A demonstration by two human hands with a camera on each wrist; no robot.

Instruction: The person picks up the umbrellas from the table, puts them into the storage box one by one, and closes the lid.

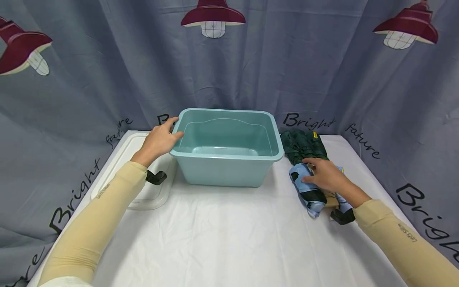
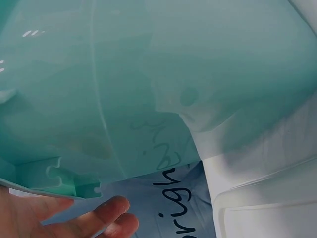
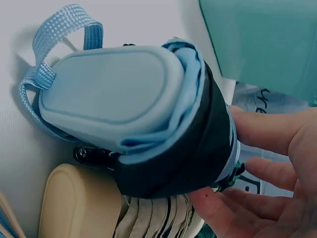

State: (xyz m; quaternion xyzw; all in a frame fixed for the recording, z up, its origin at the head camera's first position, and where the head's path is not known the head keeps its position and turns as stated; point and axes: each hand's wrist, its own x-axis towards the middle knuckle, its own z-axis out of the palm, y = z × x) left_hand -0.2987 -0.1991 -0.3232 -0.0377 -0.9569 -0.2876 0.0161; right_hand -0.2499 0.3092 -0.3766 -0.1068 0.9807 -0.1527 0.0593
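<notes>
A teal plastic bin [image 1: 216,169] stands at the back middle of the white table. My left hand [image 1: 159,139] holds its left rim, thumb over the edge and the other fingers outside; in the left wrist view, fingers [image 2: 106,213] show below the rim. At the right, my right hand [image 1: 324,174] grips a folded light-blue umbrella [image 3: 104,89] with a dark band and a wrist strap. Thumb and fingers lie on either side of its canopy. A beige folded umbrella [image 3: 74,198] lies beside it, partly hidden by the hand in the head view.
Behind the right hand lies a dark green folded umbrella [image 1: 303,145]. Another blue folded item [image 1: 344,204] shows partly under the right wrist. A translucent lid [image 1: 152,199] lies left of the bin. A grey-blue printed curtain [image 1: 229,71] hangs behind the table.
</notes>
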